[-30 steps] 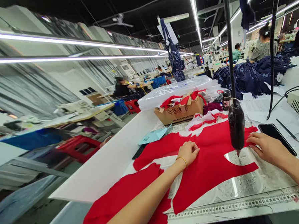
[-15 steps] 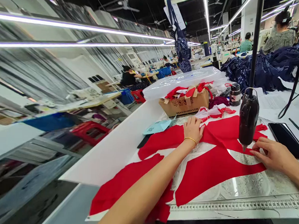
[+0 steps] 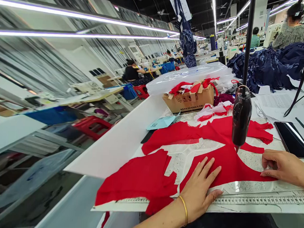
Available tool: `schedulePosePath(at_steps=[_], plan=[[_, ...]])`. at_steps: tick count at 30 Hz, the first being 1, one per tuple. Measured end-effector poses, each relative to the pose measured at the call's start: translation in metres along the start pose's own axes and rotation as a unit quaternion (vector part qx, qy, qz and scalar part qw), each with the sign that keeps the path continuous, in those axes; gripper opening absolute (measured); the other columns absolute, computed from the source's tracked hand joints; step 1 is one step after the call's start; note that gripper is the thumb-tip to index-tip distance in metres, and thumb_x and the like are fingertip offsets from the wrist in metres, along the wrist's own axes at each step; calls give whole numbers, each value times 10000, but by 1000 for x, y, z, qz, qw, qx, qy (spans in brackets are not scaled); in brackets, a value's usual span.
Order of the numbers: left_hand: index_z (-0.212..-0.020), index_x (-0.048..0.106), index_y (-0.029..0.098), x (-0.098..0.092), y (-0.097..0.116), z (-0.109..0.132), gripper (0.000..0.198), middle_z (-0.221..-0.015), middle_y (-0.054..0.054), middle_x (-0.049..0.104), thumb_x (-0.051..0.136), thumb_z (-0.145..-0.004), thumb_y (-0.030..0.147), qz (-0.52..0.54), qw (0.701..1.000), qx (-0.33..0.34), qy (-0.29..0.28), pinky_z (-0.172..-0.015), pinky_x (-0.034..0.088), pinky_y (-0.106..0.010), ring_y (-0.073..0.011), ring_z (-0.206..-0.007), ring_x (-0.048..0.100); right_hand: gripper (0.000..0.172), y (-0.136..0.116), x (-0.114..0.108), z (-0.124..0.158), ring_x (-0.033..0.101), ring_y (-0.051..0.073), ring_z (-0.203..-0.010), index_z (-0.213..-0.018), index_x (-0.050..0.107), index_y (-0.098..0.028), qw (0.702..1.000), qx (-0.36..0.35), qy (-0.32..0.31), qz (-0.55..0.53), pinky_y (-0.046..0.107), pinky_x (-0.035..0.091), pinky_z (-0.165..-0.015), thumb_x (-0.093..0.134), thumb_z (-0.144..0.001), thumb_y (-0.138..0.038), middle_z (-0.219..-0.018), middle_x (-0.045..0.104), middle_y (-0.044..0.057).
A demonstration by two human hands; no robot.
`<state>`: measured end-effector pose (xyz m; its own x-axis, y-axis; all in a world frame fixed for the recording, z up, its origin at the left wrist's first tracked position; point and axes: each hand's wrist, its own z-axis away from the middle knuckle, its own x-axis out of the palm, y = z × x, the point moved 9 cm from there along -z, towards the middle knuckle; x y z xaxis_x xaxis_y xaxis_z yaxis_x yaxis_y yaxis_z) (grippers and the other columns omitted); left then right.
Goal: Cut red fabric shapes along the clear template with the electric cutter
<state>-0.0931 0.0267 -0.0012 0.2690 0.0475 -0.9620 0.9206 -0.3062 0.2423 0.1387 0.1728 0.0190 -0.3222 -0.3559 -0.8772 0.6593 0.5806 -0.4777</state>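
Observation:
Red fabric pieces [image 3: 212,130] lie spread over a pale lace-patterned sheet [image 3: 180,156] on a white table. My left hand [image 3: 199,189] lies flat and open on the near edge of the red fabric, fingers spread, a gold bangle on the wrist. My right hand [image 3: 284,167] rests at the right end of the same red piece, fingers bent and pressing it down. A black hanging tool [image 3: 240,118] on a pole points its tip down at the fabric between my hands. A measuring tape [image 3: 259,200] runs along the table's front edge.
A cardboard box [image 3: 189,100] with red and white scraps stands behind the fabric. A black phone [image 3: 292,139] and a pen lie at the right. Navy cloth [image 3: 266,65] is heaped at the back right. Other people sit at sewing stations farther off.
My left hand has drawn back from the far side of the red fabric to its near edge and opened flat. My right hand has shifted slightly nearer. The fabric lies flatter.

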Motion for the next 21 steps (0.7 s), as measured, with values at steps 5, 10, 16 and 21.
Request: schedulePosePath(at_steps=[5,10,16,21], plan=[[-1619,334,302,4,-2,4,683,-1709,-95,259,465,-1033,628,-6,999,39,-15,-1209,344,-629,-386,-1581,183,210,-1,0,16,482,124,-553,-681,593,-237,1000,16,-3,-7,249,354,-526,735,-745,-378,-642,590,-31],[-1628,305,332,-1,-8,10,699,-1714,-81,248,405,-1029,679,-9,998,58,-3,-1198,353,-636,-393,-1573,211,204,-5,-4,20,507,132,-545,-704,622,-243,1000,12,10,-24,254,371,-512,700,-792,-409,-640,602,-21],[-1644,250,328,-2,7,8,774,-1724,-84,212,435,-1001,716,-14,997,72,20,-1219,306,-647,-402,-1579,176,309,-2,-20,11,592,145,-579,-874,685,-255,995,-21,97,-4,280,450,-553,447,-976,-423,-859,716,35],[-1639,270,298,4,35,-5,798,-1707,-102,263,431,-991,735,5,995,102,7,-1234,284,-630,-379,-1582,178,259,-10,-28,-18,676,166,-664,-1042,742,-270,989,-19,99,111,273,473,-565,505,-946,-312,-1029,759,52]])
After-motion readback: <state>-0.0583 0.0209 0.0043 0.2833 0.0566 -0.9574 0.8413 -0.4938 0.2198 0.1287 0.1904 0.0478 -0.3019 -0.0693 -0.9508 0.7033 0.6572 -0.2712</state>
